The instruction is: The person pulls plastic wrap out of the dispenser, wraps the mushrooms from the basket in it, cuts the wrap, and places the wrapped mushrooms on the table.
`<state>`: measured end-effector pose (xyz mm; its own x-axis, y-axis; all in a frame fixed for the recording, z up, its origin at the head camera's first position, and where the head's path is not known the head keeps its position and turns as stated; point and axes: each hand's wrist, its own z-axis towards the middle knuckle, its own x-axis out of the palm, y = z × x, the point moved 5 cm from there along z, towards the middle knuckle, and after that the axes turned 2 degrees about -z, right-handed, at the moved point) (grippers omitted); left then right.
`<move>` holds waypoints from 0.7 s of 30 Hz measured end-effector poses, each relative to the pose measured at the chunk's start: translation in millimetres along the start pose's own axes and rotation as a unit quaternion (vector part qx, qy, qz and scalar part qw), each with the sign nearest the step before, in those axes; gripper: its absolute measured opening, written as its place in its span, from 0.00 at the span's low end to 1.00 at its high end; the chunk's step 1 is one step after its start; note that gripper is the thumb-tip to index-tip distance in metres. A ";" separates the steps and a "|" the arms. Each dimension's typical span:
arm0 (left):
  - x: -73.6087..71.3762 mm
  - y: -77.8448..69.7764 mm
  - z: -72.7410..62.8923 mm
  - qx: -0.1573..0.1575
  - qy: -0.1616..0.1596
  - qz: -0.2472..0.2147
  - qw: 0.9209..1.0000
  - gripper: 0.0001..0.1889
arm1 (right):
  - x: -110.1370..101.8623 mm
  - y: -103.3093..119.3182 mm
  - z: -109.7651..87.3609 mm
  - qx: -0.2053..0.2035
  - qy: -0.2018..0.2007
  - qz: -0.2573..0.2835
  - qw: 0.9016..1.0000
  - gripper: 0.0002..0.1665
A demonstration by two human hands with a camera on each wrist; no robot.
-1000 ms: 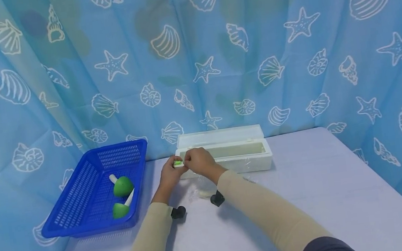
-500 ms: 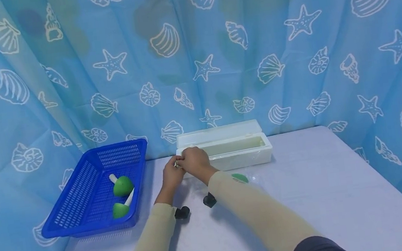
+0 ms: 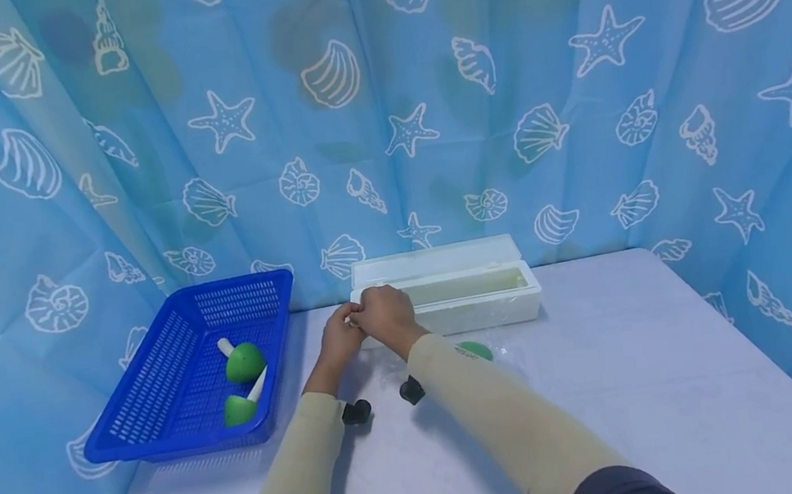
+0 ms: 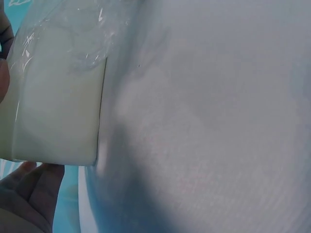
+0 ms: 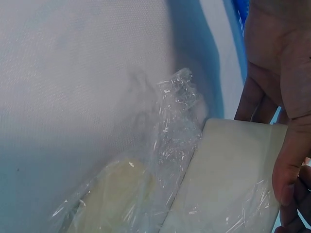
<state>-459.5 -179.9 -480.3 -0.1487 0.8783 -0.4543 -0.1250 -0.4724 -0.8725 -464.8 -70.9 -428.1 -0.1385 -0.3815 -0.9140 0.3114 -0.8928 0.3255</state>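
Since a second ago the right end of the white box (image 3: 471, 316) has swung slightly higher in the frame, and a green rounded thing (image 3: 479, 350) has come into view beside the right forearm (image 3: 514, 422). Nearer than the box, clear film (image 5: 181, 99) spills off its front (loosely crumpled). At mid-frame the left hand (image 3: 339, 343) curls round the box's left end, probably bracing it; the right hand (image 3: 387, 314) bends to that corner, but what its fingertips clamp I cannot tell. Beyond, the lid (image 3: 435, 260) stands raised, presumably for access, before the curtain (image 3: 446, 171).
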 end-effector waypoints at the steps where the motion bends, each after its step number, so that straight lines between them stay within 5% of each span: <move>1: 0.1 0.0 0.2 -0.001 0.001 -0.002 1.000 0.09 | 0.0 -0.8 0.3 0.001 0.000 -0.003 1.000 0.21; 21: -1.5 0.6 3.4 -0.002 0.012 0.017 1.000 0.10 | -7.1 -4.7 -3.0 -0.037 0.001 -0.025 0.999 0.21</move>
<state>-462.7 -181.7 -479.5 -0.1290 0.8637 -0.4873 -0.1165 -0.5012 -0.8574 -462.5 -63.3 -423.9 -0.1536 -0.3357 -0.9294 0.3720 -0.8910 0.2603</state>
